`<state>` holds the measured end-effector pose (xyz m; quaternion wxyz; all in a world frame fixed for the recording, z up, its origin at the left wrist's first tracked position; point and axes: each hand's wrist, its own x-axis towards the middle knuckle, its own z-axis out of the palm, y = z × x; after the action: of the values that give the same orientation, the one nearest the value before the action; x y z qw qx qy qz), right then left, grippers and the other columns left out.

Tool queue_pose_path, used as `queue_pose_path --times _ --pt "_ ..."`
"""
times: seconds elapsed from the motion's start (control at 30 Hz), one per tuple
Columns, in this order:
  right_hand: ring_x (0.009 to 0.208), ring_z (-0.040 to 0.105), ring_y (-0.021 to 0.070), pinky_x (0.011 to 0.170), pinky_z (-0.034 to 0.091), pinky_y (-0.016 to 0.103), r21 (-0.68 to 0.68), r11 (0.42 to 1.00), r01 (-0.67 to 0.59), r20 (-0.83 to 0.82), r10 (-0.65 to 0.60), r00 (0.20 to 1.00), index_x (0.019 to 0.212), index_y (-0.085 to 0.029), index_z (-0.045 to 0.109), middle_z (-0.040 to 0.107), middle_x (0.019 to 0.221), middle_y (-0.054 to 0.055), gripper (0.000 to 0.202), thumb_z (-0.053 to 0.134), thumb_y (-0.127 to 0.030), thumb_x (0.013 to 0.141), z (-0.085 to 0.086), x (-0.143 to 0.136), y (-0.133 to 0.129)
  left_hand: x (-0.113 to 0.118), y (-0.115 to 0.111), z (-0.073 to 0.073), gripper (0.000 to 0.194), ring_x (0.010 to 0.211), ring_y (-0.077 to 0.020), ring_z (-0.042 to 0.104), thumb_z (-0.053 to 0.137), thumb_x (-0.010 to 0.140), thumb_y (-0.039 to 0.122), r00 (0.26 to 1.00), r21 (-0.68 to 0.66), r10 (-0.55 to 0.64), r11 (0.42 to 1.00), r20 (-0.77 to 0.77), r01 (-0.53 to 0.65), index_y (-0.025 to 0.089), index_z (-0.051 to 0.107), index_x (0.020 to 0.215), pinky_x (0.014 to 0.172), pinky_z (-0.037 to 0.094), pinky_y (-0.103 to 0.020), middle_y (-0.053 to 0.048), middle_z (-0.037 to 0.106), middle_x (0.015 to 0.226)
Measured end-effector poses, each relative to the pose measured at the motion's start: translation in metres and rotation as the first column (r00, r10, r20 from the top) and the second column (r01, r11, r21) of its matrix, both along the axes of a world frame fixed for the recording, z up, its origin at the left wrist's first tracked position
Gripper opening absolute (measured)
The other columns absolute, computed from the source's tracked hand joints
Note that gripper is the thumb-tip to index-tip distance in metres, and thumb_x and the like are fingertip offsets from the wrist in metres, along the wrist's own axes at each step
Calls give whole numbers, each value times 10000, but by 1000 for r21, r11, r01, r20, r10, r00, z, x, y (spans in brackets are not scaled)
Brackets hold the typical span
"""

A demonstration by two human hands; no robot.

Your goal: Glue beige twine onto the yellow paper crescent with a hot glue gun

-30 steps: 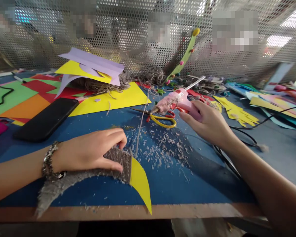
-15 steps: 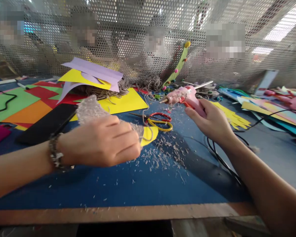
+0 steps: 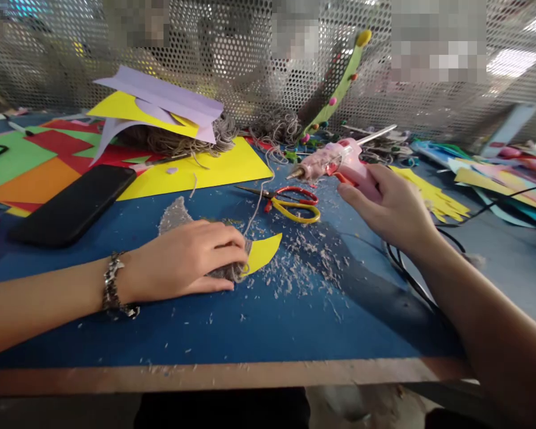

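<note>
My left hand lies over a yellow paper piece partly covered with grey yarn, its fingers pressed around the yarn part on the blue table. The yellow tip sticks out to the right of the fingers, and a loose strand of yarn runs up from it. In my right hand is a pink glue gun, with its nozzle pointing left and a finger near the orange trigger. Red and yellow scissors lie between the hands, beside grey yarn scraps.
A black phone and coloured papers lie at the left. Behind are a yarn bundle, a yellow sheet and a perforated metal screen. Black cables pass by the right arm.
My left hand has lowered the yarn-covered piece onto the table and spread its fingers somewhat over it. My right hand still holds the glue gun. The view has tilted down slightly.
</note>
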<state>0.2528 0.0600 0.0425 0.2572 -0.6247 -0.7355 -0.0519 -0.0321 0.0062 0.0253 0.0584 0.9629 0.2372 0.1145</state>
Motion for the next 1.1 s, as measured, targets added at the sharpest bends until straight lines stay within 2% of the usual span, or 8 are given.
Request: queue_pose_path --times 0.17,0.3,0.43,0.53,0.7,0.8,0.9,1.1 --pt "486 272 80 476 210 255 4 1000 0 11 0 1000 599 -198 311 314 532 -38 325 477 -445 729 -1 0 1 5 2 -5 115 767 -139 495 454 862 218 1000 -175 -3 985 23 7 166 537 801 729 352 -285 -7 558 832" --pt "496 301 87 482 223 253 -26 1000 -6 6 6 1000 632 -198 356 353 548 -30 300 469 -459 727 -4 -1 1 -1 0 -3 104 877 -131 485 466 854 196 994 -261 27 965 104 1 170 520 768 798 346 -256 -24 530 945" --pt "493 282 88 482 215 254 -42 999 -13 -7 13 1000 622 -200 344 322 537 -34 290 471 -441 721 -4 -3 1 -6 1 -1 111 981 -153 454 448 858 196 995 -190 -42 980 93 59 182 506 764 878 308 -296 -30 535 1045" --pt "491 279 88 480 216 254 -37 999 -6 -8 6 1000 614 -201 330 313 533 -35 298 471 -445 712 -4 -4 1 -5 1 -1 143 853 -140 487 406 879 202 994 -132 -90 986 63 98 173 494 770 859 315 -303 -10 578 839" --pt "506 302 87 492 233 253 -45 999 -14 7 14 1000 620 -197 330 357 566 -25 315 462 -465 718 -6 -2 1 -4 -2 1 66 605 -103 455 472 852 239 997 -67 -52 996 58 56 176 459 868 825 326 -291 50 526 649" --pt "508 290 87 491 226 253 -42 999 -25 10 26 1000 622 -198 324 331 555 -31 312 468 -454 724 -5 -3 1 -10 -2 5 256 625 -126 476 519 814 349 999 -58 -40 997 21 41 175 456 991 755 348 -273 30 570 694" --pt "505 278 87 485 217 253 -36 999 -22 6 22 1000 619 -199 324 312 546 -34 305 474 -443 723 -5 -4 1 -16 -2 10 228 664 -136 491 447 841 396 999 -16 -50 999 4 50 195 534 903 734 340 -284 10 589 739" --pt "509 287 90 493 226 254 -34 999 -22 8 23 1000 630 -199 338 329 557 -30 304 480 -453 718 -7 -3 1 -22 -8 11 266 621 -117 448 385 868 217 999 16 -44 999 -20 45 174 557 669 632 329 -272 -9 529 709"
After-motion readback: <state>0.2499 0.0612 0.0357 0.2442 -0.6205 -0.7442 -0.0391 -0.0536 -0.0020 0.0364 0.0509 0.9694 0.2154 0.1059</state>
